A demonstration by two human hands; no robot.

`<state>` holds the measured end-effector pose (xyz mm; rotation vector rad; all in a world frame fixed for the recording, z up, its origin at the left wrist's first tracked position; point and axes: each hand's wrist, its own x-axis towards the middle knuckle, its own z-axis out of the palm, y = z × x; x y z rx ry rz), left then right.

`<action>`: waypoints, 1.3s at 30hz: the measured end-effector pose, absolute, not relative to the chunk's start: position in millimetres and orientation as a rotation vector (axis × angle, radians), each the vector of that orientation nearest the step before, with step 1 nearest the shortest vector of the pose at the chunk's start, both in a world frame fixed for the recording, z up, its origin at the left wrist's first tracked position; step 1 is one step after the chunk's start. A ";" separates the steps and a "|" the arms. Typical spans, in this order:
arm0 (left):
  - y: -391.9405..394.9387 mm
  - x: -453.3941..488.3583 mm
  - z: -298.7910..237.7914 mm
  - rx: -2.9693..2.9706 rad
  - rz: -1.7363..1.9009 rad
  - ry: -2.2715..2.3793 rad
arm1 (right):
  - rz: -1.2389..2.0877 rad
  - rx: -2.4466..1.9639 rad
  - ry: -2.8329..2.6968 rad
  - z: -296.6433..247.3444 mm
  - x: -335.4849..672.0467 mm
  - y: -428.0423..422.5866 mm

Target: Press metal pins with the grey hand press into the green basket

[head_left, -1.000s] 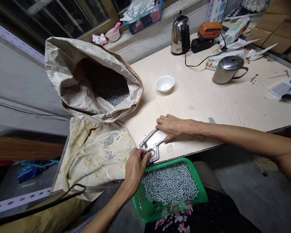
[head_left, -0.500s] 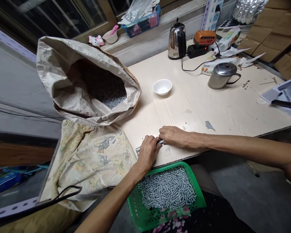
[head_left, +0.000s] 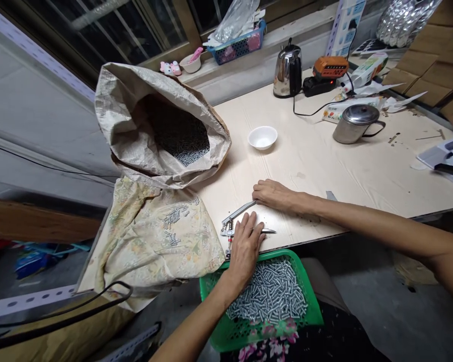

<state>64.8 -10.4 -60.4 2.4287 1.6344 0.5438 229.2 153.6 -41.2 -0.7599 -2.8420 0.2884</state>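
Steel tool (head_left: 237,212) handles reopened; left hand (head_left: 245,246) flat, grip apart; right hand (head_left: 274,193) clasps upper handle.

Tool partly covered, tray cropped
The left hand (head_left: 245,246) hides the near part of the metal hand tool (head_left: 237,213); the right hand (head_left: 274,193) covers its far handle's end; the right edge cuts off a white tray (head_left: 443,156).

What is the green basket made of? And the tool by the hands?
The green basket looks like plastic: bright even colour, moulded mesh of holes in its walls. The tool under the left hand looks like bare metal, probably steel: silvery grey with a dull shine on its handles.
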 end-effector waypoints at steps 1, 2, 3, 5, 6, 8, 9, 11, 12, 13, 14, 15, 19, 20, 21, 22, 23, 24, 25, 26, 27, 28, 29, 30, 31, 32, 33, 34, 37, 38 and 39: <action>-11.7 68.4 -62.4 2.408 0.552 1.643 | 0.269 -0.743 -2.850 -42.5 225.9 155.9; -12.0 71.3 -63.4 2.392 0.561 1.646 | 0.248 -0.735 -2.847 -43.1 222.7 158.1; -11.8 73.3 -62.9 2.380 0.572 1.646 | 0.223 -0.733 -2.839 -43.1 219.8 159.9; -11.5 72.7 -57.0 2.374 0.608 1.648 | 0.165 -0.734 -2.838 -42.3 215.8 162.1; -12.1 69.5 -51.7 2.373 0.641 1.673 | 0.128 -0.741 -2.845 -42.0 214.9 162.3; -15.3 56.5 -37.8 2.365 0.679 1.808 | 0.051 -0.758 -2.861 -42.3 215.3 161.1; -17.3 47.1 -30.5 2.349 0.662 1.912 | 0.020 -0.765 -2.863 -43.1 216.2 160.2; -19.5 25.3 -18.2 2.292 0.507 2.114 | -0.018 -0.767 -2.857 -45.7 218.3 158.9; -18.7 14.8 -14.1 2.250 0.387 2.164 | -0.026 -0.760 -2.853 -47.2 219.1 158.8; -16.5 5.7 -11.4 2.206 0.265 2.177 | -0.033 -0.754 -2.848 -48.7 219.4 159.3; -12.8 -1.2 -9.8 2.162 0.160 2.161 | -0.043 -0.748 -2.843 -49.9 219.4 160.2; -8.0 -5.5 -8.8 2.121 0.075 2.131 | -0.054 -0.742 -2.838 -50.8 219.1 161.4; 4.9 0.7 1.1 2.089 -0.079 2.004 | -0.077 -0.738 -2.821 -50.8 217.3 166.9; 2.2 5.2 6.1 2.114 -0.080 1.993 | -0.074 -0.745 -2.817 -50.4 217.4 167.8; -4.0 9.6 11.7 2.150 -0.069 1.982 | -0.069 -0.752 -2.814 -50.0 217.7 168.4; -13.1 13.0 17.4 2.192 -0.055 1.959 | -0.060 -0.761 -2.810 -49.8 218.3 168.7; -24.3 14.6 22.6 2.237 -0.038 1.918 | -0.054 -0.765 -2.807 -49.9 219.1 168.7; -36.0 13.8 27.1 2.274 -0.030 1.856 | -0.051 -0.768 -2.805 -50.3 219.8 168.5; -46.5 9.9 30.7 2.299 -0.036 1.781 | -0.051 -0.771 -2.804 -50.9 220.4 168.0; -54.1 2.6 33.0 2.310 -0.037 1.742 | -0.052 -0.772 -2.804 -51.7 220.9 167.4; -57.6 -8.1 34.1 2.309 -0.028 1.758 | -0.052 -0.774 -2.801 -52.6 221.3 166.7; -56.2 -21.6 33.8 2.303 -0.003 1.835 | -0.048 -0.777 -2.796 -53.5 221.4 166.0; -50.2 -37.2 32.0 2.289 0.039 1.980 | -0.041 -0.780 -2.788 -54.4 221.4 165.4; -40.2 -53.5 28.7 2.255 0.084 2.155 | -0.032 -0.786 -2.779 -55.1 221.3 164.9; -27.3 -69.3 24.1 2.222 0.118 2.305 | -0.023 -0.792 -2.771 -55.8 221.0 164.4; -12.9 -83.5 18.5 2.193 0.142 2.389 | -0.014 -0.800 -2.765 -56.3 220.8 164.1; 1.6 -95.5 12.2 2.166 0.150 2.421 | -0.004 -0.810 -2.761 -56.6 220.5 163.9; 15.3 -104.7 5.8 2.134 0.148 2.428 | 0.005 -0.820 -2.760 -56.7 220.3 163.7; 45.6 -118.1 -11.0 2.055 0.122 2.411 | 0.037 -0.842 -2.750 -55.2 220.6 162.5; 51.8 -119.6 -14.8 2.033 0.120 2.406 | 0.048 -0.850 -2.745 -54.0 221.1 161.7; 56.6 -120.5 -17.7 2.013 0.119 2.400 | 0.061 -0.858 -2.741 -52.5 221.6 160.8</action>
